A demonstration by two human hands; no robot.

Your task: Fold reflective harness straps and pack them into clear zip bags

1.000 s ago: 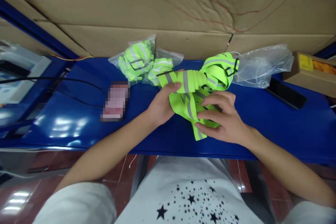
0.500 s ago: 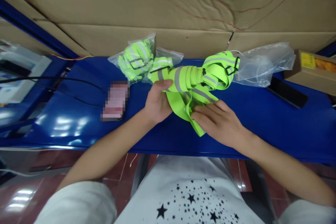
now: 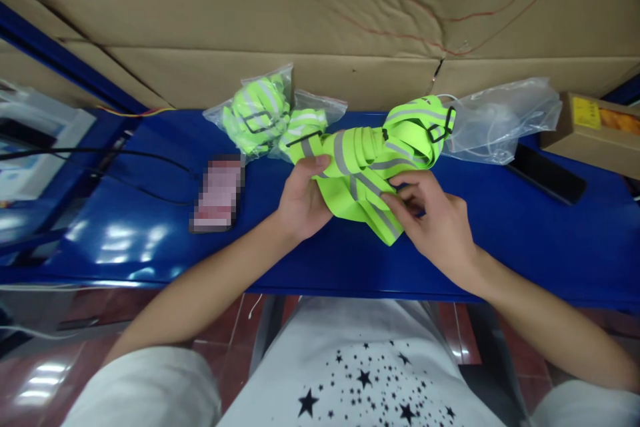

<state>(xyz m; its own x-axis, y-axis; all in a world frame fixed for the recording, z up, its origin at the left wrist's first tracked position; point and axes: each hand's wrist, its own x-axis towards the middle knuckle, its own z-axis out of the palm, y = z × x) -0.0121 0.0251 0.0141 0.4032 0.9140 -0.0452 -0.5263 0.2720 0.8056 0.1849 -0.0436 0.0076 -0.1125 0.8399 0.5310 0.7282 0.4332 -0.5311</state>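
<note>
A neon-yellow reflective strap vest [image 3: 370, 163] with grey stripes and black buckles lies bunched on the blue table [image 3: 525, 233]. My left hand [image 3: 301, 197] is closed on its left end, thumb on top. My right hand [image 3: 434, 217] pinches a fold of the strap near the middle, fingers curled. Two clear bags [image 3: 265, 113] holding the same kind of folded neon vests lie just behind my left hand, against the cardboard.
An empty clear plastic bag [image 3: 500, 121] lies at the back right, a black phone [image 3: 545, 175] beside it and a cardboard box [image 3: 595, 133] at the far right. A blurred phone [image 3: 218, 193] lies left of my hands. Cardboard wall behind; black cables at left.
My right hand lifted from lying flat on the strap's lower end and moved up to pinch a fold near the middle. The loose tail is drawn up shorter. My left hand kept its grip.
</note>
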